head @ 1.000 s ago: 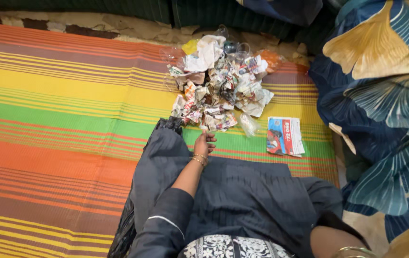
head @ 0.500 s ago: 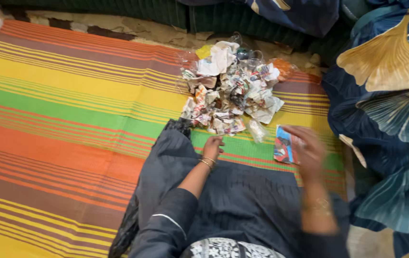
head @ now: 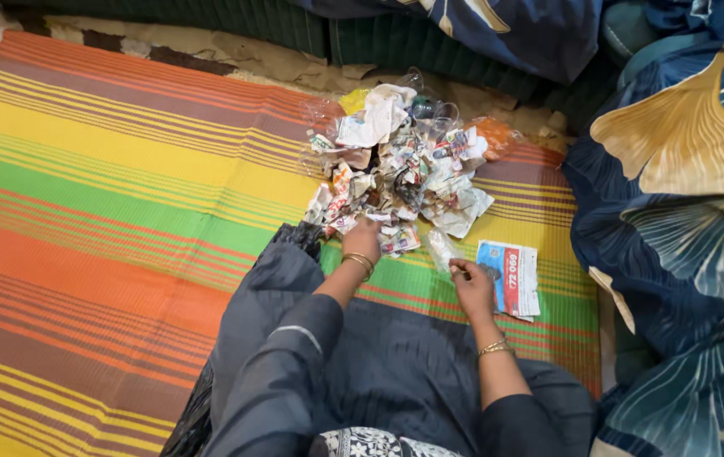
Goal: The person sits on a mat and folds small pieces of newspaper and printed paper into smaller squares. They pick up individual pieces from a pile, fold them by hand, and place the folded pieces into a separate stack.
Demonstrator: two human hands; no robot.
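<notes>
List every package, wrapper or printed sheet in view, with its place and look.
Printed leaflet: flat on the striped mat, just right of the right hand; rectangular, white with blue and red.
Crumpled printed papers: heaped at the mat's far edge, the left hand touching the near side; white with red and dark print.
Clear plastic wrapper: between heap and leaflet, by the right hand's fingertips; small, see-through.
</notes>
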